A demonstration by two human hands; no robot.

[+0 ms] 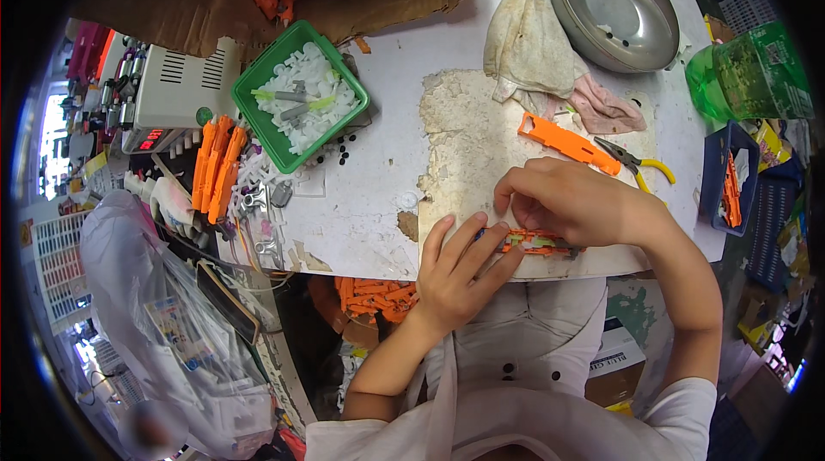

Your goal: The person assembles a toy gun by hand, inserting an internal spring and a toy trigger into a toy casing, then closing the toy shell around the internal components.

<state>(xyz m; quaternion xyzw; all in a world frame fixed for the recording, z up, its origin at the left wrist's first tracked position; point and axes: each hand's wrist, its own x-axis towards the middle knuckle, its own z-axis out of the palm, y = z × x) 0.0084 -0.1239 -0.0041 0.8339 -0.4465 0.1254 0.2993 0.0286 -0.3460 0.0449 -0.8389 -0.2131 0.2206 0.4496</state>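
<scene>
The head view looks from the wearer's head, through the left of two side-by-side fisheye cameras, steeply down past the lap (537, 332) onto the tabletop (382, 109). It is near enough that the left hand (458, 270) and right hand (574, 199) show clearly right of centre, and so wide that straight edges bend toward a dark rim.

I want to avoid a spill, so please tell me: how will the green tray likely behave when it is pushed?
The green tray looks like plastic, so it is probably light and fairly stiff. Its loose white pieces are piled, so a hard push might spill some.
</scene>
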